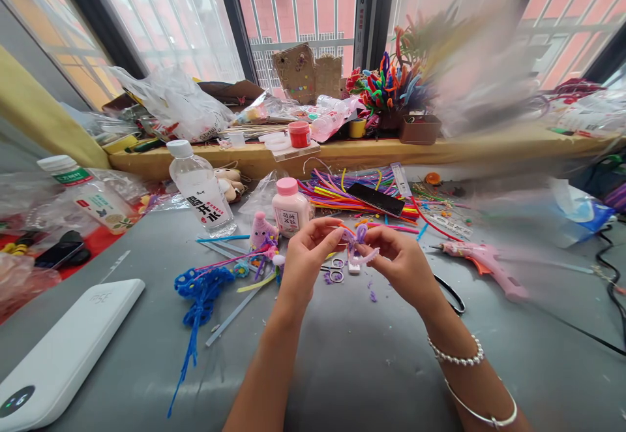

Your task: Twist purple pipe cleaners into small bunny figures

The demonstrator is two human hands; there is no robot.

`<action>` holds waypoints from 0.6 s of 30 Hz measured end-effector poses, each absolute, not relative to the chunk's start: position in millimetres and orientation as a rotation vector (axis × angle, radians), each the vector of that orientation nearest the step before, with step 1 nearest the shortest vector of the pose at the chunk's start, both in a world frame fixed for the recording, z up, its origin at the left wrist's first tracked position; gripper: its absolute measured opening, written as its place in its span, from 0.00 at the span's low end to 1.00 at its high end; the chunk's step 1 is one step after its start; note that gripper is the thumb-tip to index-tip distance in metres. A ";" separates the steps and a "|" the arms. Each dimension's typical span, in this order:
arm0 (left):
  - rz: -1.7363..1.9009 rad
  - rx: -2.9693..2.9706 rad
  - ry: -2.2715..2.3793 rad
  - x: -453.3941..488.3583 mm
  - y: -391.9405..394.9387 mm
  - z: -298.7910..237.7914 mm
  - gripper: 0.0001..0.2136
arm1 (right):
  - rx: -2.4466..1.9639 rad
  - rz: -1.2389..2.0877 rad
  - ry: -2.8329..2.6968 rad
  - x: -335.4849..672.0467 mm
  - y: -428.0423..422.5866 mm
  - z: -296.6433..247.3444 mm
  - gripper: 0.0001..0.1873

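Observation:
Between my two hands, above the grey table, is a small shape of bent purple and pale pink pipe cleaners (360, 233). My left hand (313, 246) pinches its left side with thumb and forefinger. From the right, the fingers of my right hand (398, 256) close on its other side, near a pale pink loop. Just below lie small scissors (336, 270) and scraps of purple fluff (372, 293). A blue pipe-cleaner figure (203, 292) lies to the left, near a pink fuzzy figure (263, 231) and clear glue sticks (232, 318).
A pink hot glue gun (489, 265) lies at right with its cord. Behind my hands are a pink-capped jar (291, 210), a phone (375, 198) on bundled pipe cleaners (327, 200), and a water bottle (201, 190). A white power bank (73, 347) lies at left. Something blurred covers the upper right.

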State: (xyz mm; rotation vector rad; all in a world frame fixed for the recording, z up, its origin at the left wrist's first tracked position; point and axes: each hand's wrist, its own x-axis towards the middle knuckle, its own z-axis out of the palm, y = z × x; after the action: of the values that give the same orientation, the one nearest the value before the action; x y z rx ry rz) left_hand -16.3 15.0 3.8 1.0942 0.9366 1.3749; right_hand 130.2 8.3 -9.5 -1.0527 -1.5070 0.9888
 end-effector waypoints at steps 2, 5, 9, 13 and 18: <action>1.365 1.077 0.929 -15.4 15.0 3.9 0.10 | -1.044 0.989 -1.495 130.4 8.9 -10.4 0.06; 1.322 1.091 0.925 -13.3 15.0 3.0 0.12 | -1.040 0.975 -1.490 130.8 9.7 -11.6 0.08; 1.329 1.127 0.946 -10.8 15.4 0.2 0.12 | -1.045 0.974 -1.500 130.9 10.1 -12.1 0.09; 1.367 1.108 0.937 -9.7 15.3 0.0 0.12 | -1.021 1.005 -1.471 130.5 9.5 -10.8 0.09; 1.319 1.093 0.906 -8.2 14.1 1.3 0.11 | -1.016 1.061 -1.446 129.8 8.7 -10.2 0.09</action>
State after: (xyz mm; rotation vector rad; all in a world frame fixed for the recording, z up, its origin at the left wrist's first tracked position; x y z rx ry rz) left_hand -8.2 14.1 1.3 1.0935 0.9064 1.3194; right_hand 129.8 8.7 -10.2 -1.0161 -1.4463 1.0614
